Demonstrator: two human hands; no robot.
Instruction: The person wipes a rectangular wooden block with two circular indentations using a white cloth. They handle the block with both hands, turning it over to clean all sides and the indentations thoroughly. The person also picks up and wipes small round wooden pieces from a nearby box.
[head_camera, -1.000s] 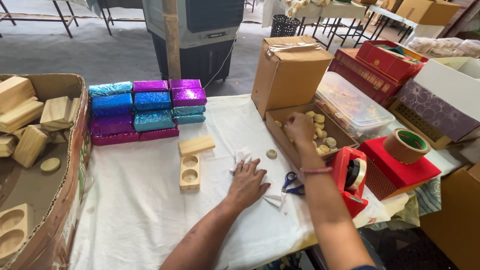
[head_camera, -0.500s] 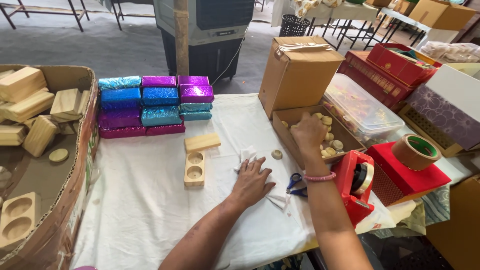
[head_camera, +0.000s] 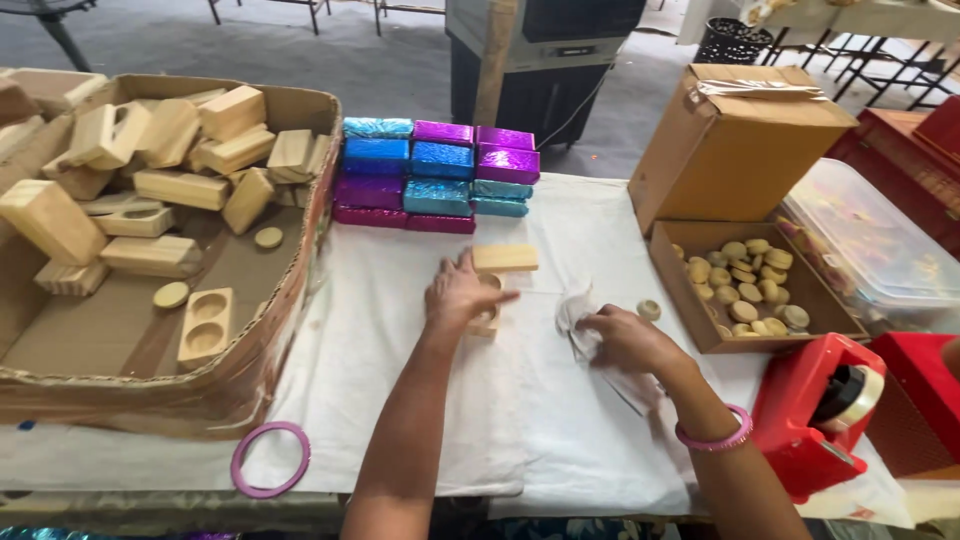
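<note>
Head view of a table draped in white cloth (head_camera: 400, 330). The left hand (head_camera: 458, 293) lies palm-down, fingers spread, over a pale wooden block with round hollows (head_camera: 487, 318); whether it grips the block cannot be told. A plain rectangular wooden block (head_camera: 505, 258) sits just beyond the fingertips. The right hand (head_camera: 622, 340), fingers curled, pinches a crumpled white tissue sheet (head_camera: 577, 312) at mid-table. A small round wooden disc (head_camera: 649, 310) lies near it, beside an open cardboard tray of wooden discs (head_camera: 760, 285). Shiny foil-wrapped blocks in blue, purple and teal (head_camera: 435, 175) are stacked at the table's far edge.

wrapped boxes (head_camera: 437, 175) behind wooden block (head_camera: 504, 258) | tape dispenser (head_camera: 818, 412) far right
</note>
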